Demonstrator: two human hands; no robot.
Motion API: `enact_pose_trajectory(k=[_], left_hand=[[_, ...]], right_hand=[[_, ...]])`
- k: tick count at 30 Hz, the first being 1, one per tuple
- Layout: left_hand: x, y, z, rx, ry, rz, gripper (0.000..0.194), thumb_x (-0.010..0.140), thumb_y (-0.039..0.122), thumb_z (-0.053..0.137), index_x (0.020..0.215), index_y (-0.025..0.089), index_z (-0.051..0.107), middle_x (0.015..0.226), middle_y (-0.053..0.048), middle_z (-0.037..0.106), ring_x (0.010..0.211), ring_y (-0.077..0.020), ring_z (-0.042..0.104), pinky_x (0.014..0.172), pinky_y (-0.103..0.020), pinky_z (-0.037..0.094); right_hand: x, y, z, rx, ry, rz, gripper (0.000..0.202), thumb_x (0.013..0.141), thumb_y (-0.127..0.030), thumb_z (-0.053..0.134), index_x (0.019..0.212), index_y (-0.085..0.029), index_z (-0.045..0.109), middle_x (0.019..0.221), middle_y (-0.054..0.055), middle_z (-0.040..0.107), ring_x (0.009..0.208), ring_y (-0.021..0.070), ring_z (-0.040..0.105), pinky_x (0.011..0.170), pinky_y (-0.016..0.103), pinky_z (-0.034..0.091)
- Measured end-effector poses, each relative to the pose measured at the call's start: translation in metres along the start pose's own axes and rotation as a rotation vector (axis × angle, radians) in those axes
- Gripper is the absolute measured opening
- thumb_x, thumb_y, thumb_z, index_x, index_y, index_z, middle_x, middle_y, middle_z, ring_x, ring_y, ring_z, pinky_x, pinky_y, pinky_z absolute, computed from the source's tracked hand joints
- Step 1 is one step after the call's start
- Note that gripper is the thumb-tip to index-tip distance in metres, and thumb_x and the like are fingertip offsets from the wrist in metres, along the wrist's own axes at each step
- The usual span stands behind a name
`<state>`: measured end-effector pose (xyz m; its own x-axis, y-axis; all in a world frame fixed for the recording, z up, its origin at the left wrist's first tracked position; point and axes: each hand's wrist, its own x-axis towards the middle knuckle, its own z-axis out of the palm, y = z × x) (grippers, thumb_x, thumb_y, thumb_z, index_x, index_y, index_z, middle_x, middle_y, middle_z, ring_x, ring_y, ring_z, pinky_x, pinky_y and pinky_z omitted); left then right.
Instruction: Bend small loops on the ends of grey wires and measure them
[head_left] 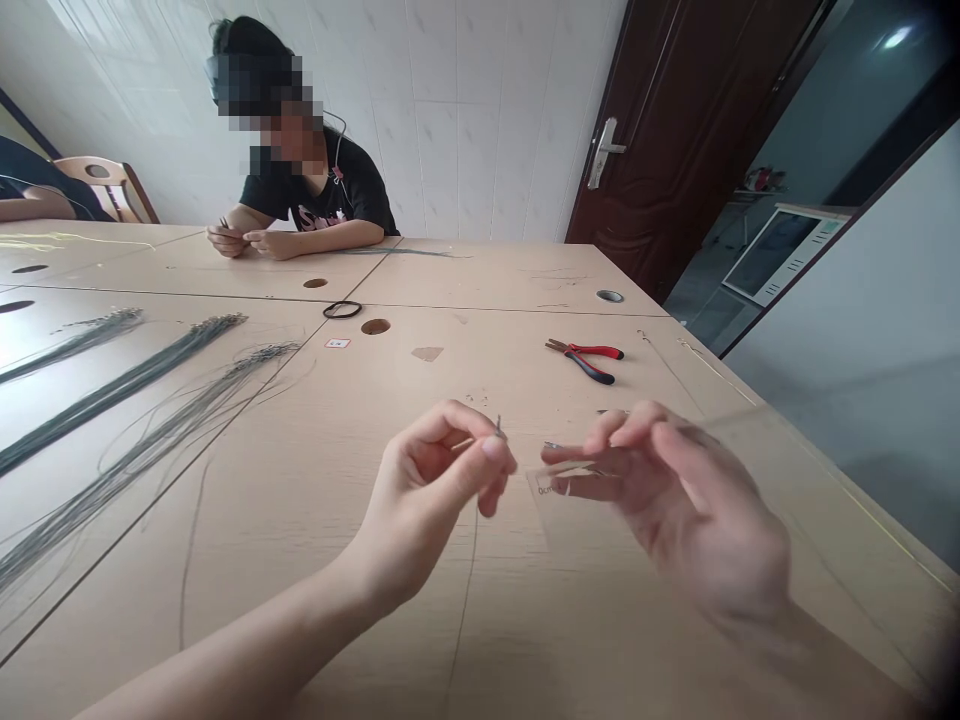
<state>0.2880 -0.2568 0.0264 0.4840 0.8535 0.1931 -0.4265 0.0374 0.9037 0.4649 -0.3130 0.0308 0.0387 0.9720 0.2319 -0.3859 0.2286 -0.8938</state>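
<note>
My left hand [442,475] is closed in a pinch, thumb against fingers. A short grey metal tip pokes up from the pinch, and a thin grey cord [466,600] hangs below it towards the table's near edge. To its right, my right hand [697,510] is slightly blurred, thumb and fingers apart and bent. Beneath its fingertips lies a clear plastic sheet [551,520] marked "0cm". A small shiny metal piece [551,445] shows at those fingertips; whether they touch it I cannot tell. Pliers [581,360] with red and black handles lie beyond my right hand.
Several bundles of thin grey cords [135,385] lie on the left of the wooden table [360,660]. A black ring [343,310], a small label [337,343] and table holes [376,327] are farther back. Across sits a person [337,190], hands together; another person's arm shows far left.
</note>
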Motion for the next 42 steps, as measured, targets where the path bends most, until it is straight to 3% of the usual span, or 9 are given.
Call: enact_pose_trajectory(k=[3, 7, 10, 17, 23, 28, 32, 36, 42], left_hand=[[0.006, 0.001, -0.001, 0.000, 0.155, -0.023, 0.017, 0.085, 0.023, 0.060, 0.070, 0.018, 0.055, 0.065, 0.005, 0.054, 0.053, -0.0049, 0.044, 0.060, -0.021, 0.041], [0.010, 0.001, -0.002, 0.053, 0.237, -0.059, 0.016, 0.084, 0.025, 0.060, 0.071, 0.018, 0.053, 0.061, 0.005, 0.051, 0.054, -0.0064, 0.042, 0.062, -0.023, 0.040], [0.011, -0.001, -0.003, 0.105, 0.237, -0.060, 0.016, 0.083, 0.026, 0.060, 0.071, 0.018, 0.053, 0.056, 0.006, 0.048, 0.053, -0.0071, 0.041, 0.062, -0.023, 0.039], [0.008, -0.003, -0.002, 0.235, 0.162, -0.042, 0.015, 0.084, 0.025, 0.057, 0.072, 0.018, 0.052, 0.054, 0.005, 0.046, 0.057, -0.0105, 0.045, 0.059, -0.023, 0.036], [0.004, 0.000, 0.002, 0.336, 0.101, -0.053, 0.016, 0.083, 0.024, 0.057, 0.070, 0.017, 0.053, 0.061, 0.003, 0.050, 0.055, -0.0090, 0.044, 0.055, -0.022, 0.036], [0.002, -0.001, 0.003, 0.527, -0.021, -0.039, 0.015, 0.083, 0.025, 0.057, 0.071, 0.017, 0.054, 0.061, 0.003, 0.052, 0.057, -0.0102, 0.047, 0.054, -0.022, 0.037], [0.000, -0.005, 0.004, 0.734, -0.098, 0.023, 0.011, 0.082, 0.018, 0.055, 0.071, 0.018, 0.057, 0.068, 0.002, 0.059, 0.063, -0.0116, 0.052, 0.059, -0.023, 0.041], [-0.002, -0.007, 0.005, 0.773, -0.111, 0.063, 0.011, 0.081, 0.015, 0.055, 0.070, 0.018, 0.058, 0.065, 0.003, 0.059, 0.060, -0.0104, 0.052, 0.056, -0.021, 0.040], [-0.004, 0.000, 0.006, 0.520, -0.114, 0.015, 0.011, 0.083, 0.019, 0.058, 0.073, 0.017, 0.058, 0.065, 0.004, 0.057, 0.059, -0.0075, 0.050, 0.055, -0.018, 0.040]], right_hand=[[0.010, -0.002, -0.008, -0.298, 0.107, 0.275, 0.032, 0.089, -0.037, 0.048, 0.067, -0.017, 0.061, 0.053, -0.002, 0.051, 0.049, 0.0158, 0.063, 0.048, 0.027, 0.052], [0.013, 0.006, -0.010, -0.797, -0.057, 0.537, 0.046, 0.091, -0.044, 0.038, 0.061, -0.015, 0.059, 0.038, -0.001, 0.051, 0.035, 0.0120, 0.052, 0.042, 0.023, 0.043], [0.010, 0.017, -0.006, -0.891, -0.149, 0.615, 0.038, 0.087, -0.038, 0.045, 0.059, -0.016, 0.058, 0.035, -0.001, 0.053, 0.030, 0.0121, 0.050, 0.037, 0.022, 0.040], [0.003, 0.036, -0.001, -1.085, -0.169, 0.660, 0.032, 0.084, -0.030, 0.043, 0.055, -0.018, 0.048, 0.043, 0.001, 0.057, 0.028, 0.0120, 0.048, 0.030, 0.021, 0.033], [0.006, 0.037, -0.001, -1.312, -0.076, 0.424, 0.051, 0.083, -0.041, 0.050, 0.043, -0.020, 0.026, 0.038, -0.002, 0.033, 0.035, 0.0099, 0.031, 0.039, 0.025, 0.017], [0.006, 0.011, -0.001, -1.241, 0.032, 0.240, 0.044, 0.088, -0.057, 0.039, 0.067, -0.020, 0.049, 0.054, -0.002, 0.042, 0.048, 0.0119, 0.038, 0.047, 0.026, 0.026], [0.001, -0.006, 0.001, -0.797, -0.098, 0.203, 0.034, 0.090, -0.052, 0.043, 0.087, -0.021, 0.056, 0.064, -0.003, 0.045, 0.050, 0.0100, 0.043, 0.044, 0.023, 0.031], [-0.002, -0.005, 0.004, -0.844, -0.135, 0.105, 0.019, 0.091, -0.035, 0.050, 0.082, -0.020, 0.058, 0.064, -0.004, 0.048, 0.053, 0.0090, 0.046, 0.047, 0.023, 0.036], [-0.006, 0.001, 0.008, -0.854, -0.112, -0.209, 0.010, 0.088, -0.017, 0.053, 0.078, -0.019, 0.056, 0.069, -0.003, 0.050, 0.059, 0.0073, 0.049, 0.049, 0.021, 0.039]])
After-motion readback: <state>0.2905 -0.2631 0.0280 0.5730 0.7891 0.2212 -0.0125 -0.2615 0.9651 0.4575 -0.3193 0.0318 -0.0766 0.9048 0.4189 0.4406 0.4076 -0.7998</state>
